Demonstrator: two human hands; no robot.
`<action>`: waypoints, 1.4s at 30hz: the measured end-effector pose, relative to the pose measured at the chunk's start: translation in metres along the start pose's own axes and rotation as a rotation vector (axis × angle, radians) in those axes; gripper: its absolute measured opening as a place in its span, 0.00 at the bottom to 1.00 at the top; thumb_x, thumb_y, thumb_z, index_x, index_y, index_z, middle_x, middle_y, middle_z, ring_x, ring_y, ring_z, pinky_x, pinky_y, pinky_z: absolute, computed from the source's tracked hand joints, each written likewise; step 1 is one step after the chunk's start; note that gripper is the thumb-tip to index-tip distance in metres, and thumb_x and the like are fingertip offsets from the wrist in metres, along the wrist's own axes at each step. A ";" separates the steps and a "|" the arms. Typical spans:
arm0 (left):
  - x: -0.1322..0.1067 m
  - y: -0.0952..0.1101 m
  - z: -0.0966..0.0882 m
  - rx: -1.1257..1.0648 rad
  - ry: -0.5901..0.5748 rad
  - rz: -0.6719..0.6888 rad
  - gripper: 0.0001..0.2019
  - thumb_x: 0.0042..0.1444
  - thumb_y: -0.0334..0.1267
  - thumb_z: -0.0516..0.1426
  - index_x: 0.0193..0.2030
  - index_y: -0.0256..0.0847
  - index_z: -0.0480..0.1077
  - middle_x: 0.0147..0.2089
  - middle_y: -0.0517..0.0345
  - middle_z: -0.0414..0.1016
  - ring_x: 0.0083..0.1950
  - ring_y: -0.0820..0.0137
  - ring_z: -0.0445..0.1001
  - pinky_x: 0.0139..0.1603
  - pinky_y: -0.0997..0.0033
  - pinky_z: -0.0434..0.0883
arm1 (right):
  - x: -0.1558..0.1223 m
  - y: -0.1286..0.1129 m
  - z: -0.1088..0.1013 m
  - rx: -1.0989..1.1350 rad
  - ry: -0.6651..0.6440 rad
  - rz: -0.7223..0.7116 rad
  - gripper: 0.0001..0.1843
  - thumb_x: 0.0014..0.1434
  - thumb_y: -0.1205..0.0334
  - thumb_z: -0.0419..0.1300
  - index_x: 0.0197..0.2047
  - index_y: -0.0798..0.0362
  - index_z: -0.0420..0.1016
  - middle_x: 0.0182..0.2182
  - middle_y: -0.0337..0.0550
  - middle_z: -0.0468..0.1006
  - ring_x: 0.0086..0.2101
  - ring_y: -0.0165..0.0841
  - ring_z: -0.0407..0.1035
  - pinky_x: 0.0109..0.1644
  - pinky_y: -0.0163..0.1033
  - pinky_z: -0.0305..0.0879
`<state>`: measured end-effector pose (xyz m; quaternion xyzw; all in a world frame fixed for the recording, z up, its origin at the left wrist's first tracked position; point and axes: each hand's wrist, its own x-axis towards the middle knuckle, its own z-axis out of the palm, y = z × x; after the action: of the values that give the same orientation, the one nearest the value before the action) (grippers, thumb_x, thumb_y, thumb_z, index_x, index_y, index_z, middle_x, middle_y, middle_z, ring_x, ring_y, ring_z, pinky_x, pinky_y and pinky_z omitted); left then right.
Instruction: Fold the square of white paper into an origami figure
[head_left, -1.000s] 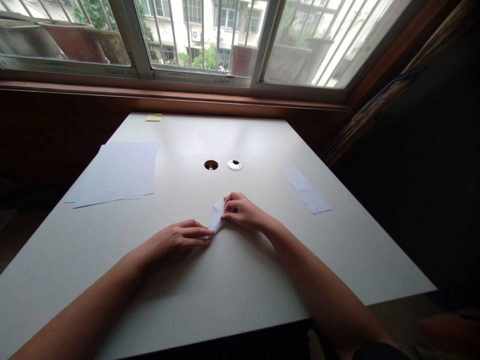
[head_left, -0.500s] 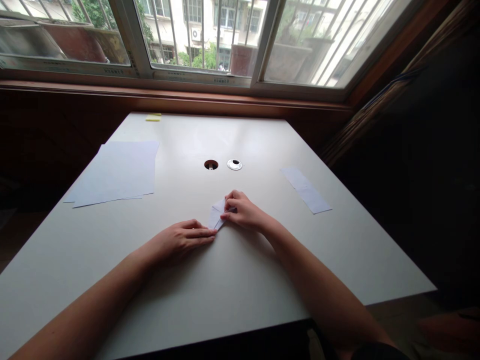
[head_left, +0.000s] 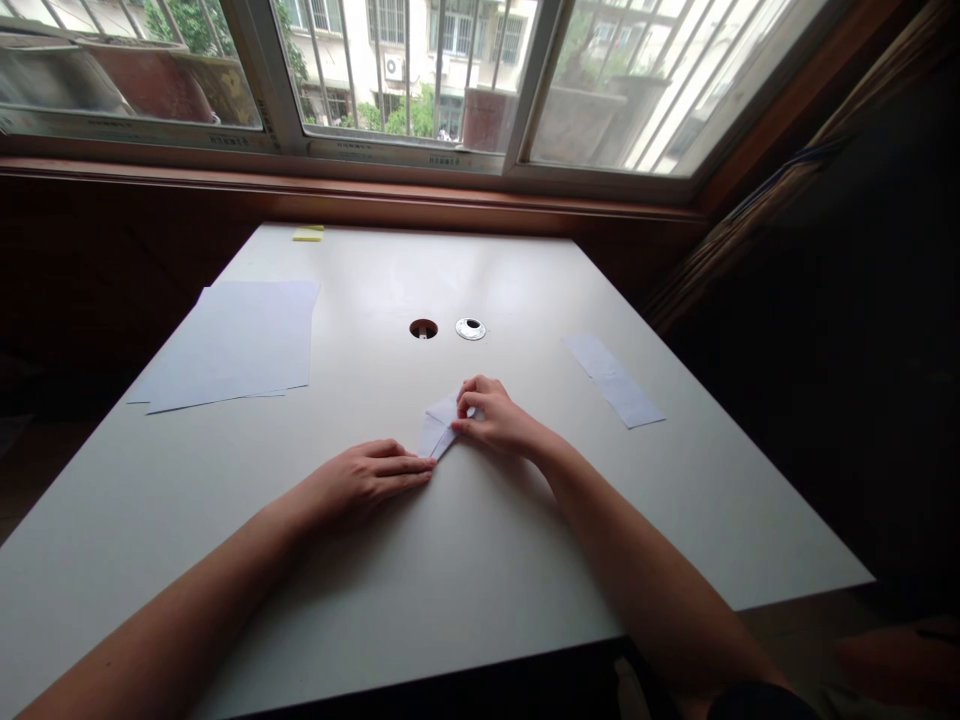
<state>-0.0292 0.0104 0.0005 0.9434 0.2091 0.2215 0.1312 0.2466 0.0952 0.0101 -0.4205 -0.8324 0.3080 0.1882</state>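
A small folded sheet of white paper (head_left: pixel 438 428) lies near the middle of the white table, creases showing across it. My left hand (head_left: pixel 379 472) rests flat with its fingers stretched out, the fingertips touching the paper's near left corner. At the paper's right side, my right hand (head_left: pixel 491 412) has its thumb and fingers closed in a pinch on it. Those fingers cover the right part of the paper.
Larger white sheets (head_left: pixel 240 340) lie overlapping on the left of the table (head_left: pixel 360 620). A creased paper strip (head_left: pixel 615 380) is on the right. Beyond my hands are a round hole (head_left: pixel 424 329) and its metal cover (head_left: pixel 471 329). Yellow slips (head_left: pixel 308 234) sit at the far edge.
My right hand has shifted slightly right and away from me along the paper, uncovering a bit more of it. My left hand stays almost in place.
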 end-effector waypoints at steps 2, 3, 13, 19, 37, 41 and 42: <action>0.001 0.001 0.001 0.026 0.002 0.009 0.22 0.69 0.31 0.49 0.69 0.45 0.61 0.61 0.51 0.74 0.55 0.66 0.73 0.56 0.66 0.74 | -0.001 0.001 -0.002 0.012 -0.022 -0.023 0.06 0.58 0.54 0.67 0.35 0.47 0.79 0.50 0.44 0.69 0.57 0.44 0.56 0.64 0.55 0.55; 0.001 0.001 0.002 0.042 0.004 0.015 0.22 0.69 0.31 0.49 0.69 0.44 0.61 0.61 0.51 0.74 0.55 0.66 0.74 0.56 0.65 0.74 | -0.001 0.001 -0.003 0.018 -0.037 -0.037 0.07 0.58 0.53 0.67 0.35 0.47 0.79 0.51 0.44 0.69 0.58 0.45 0.55 0.65 0.56 0.54; 0.004 0.012 0.005 0.125 0.000 0.022 0.22 0.69 0.30 0.47 0.68 0.40 0.62 0.61 0.46 0.73 0.52 0.63 0.74 0.53 0.60 0.75 | -0.002 0.006 -0.010 0.081 -0.143 -0.068 0.07 0.57 0.54 0.67 0.32 0.48 0.80 0.54 0.45 0.70 0.65 0.46 0.49 0.69 0.56 0.49; 0.006 0.014 0.007 0.127 0.008 0.039 0.22 0.68 0.28 0.46 0.68 0.39 0.61 0.61 0.45 0.73 0.53 0.64 0.74 0.54 0.61 0.74 | -0.002 0.005 -0.005 0.045 -0.082 -0.020 0.08 0.58 0.57 0.65 0.31 0.51 0.77 0.56 0.46 0.66 0.61 0.44 0.55 0.66 0.56 0.54; 0.014 0.022 0.013 0.309 -0.079 -0.004 0.23 0.64 0.26 0.50 0.66 0.28 0.62 0.64 0.41 0.67 0.46 0.62 0.70 0.51 0.59 0.72 | 0.004 0.008 0.002 0.050 -0.057 -0.136 0.05 0.61 0.56 0.65 0.36 0.47 0.79 0.62 0.42 0.63 0.68 0.45 0.45 0.70 0.57 0.47; 0.014 0.024 0.016 0.328 -0.069 -0.016 0.22 0.64 0.26 0.49 0.65 0.29 0.63 0.63 0.41 0.68 0.46 0.62 0.69 0.50 0.60 0.73 | 0.004 0.006 0.002 0.029 -0.057 -0.078 0.08 0.61 0.54 0.64 0.34 0.48 0.78 0.62 0.42 0.64 0.67 0.47 0.44 0.70 0.60 0.46; 0.014 0.024 0.017 0.329 -0.067 -0.016 0.22 0.64 0.26 0.49 0.65 0.29 0.63 0.63 0.41 0.68 0.47 0.62 0.70 0.50 0.59 0.73 | 0.004 0.005 0.002 0.023 -0.054 -0.060 0.08 0.60 0.54 0.65 0.34 0.49 0.78 0.62 0.43 0.64 0.67 0.48 0.45 0.69 0.60 0.47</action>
<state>-0.0017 -0.0070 -0.0005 0.9573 0.2455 0.1517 -0.0161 0.2458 0.1003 0.0049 -0.3847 -0.8459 0.3228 0.1798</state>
